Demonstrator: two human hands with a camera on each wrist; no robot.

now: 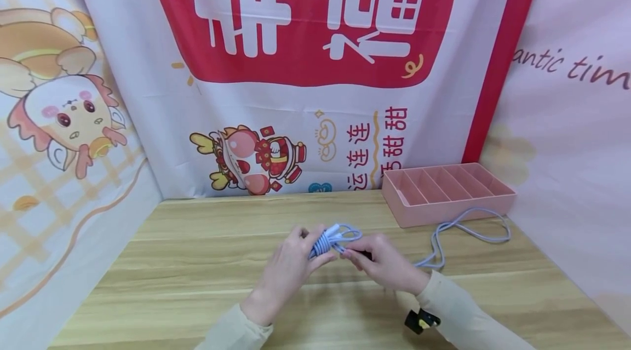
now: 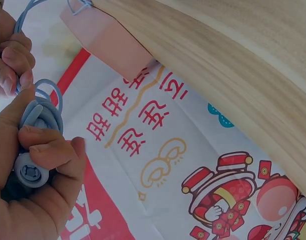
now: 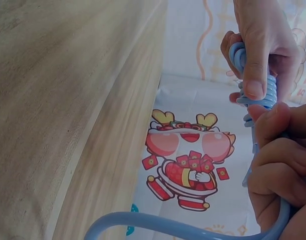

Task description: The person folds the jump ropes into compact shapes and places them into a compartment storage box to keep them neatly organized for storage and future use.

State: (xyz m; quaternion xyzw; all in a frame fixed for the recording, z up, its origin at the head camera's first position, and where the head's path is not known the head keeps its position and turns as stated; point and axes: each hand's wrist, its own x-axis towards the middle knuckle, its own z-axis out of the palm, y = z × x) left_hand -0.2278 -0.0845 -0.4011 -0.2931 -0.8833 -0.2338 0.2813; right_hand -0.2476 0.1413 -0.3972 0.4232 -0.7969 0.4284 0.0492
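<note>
A light blue cord (image 1: 322, 244) is wound in tight turns into a small bundle, with loops sticking out at one end. My left hand (image 1: 290, 261) grips this bundle over the middle of the wooden table. In the left wrist view, a round pale end piece (image 2: 31, 171) with a cross-shaped recess shows between the left fingers; its kind is unclear. Close to the bundle's looped end, my right hand (image 1: 382, 261) pinches the cord between thumb and fingers. From the right hand, a loose length (image 3: 157, 222) of the cord runs off, seen in the right wrist view.
At the table's back right corner stands a pink box (image 1: 443, 212) with several narrow compartments. The cord's slack loop (image 1: 436, 243) lies on the wooden table (image 1: 197, 262) before it and reaches up against its front. Printed cloths (image 1: 276, 103) hang behind and at both sides.
</note>
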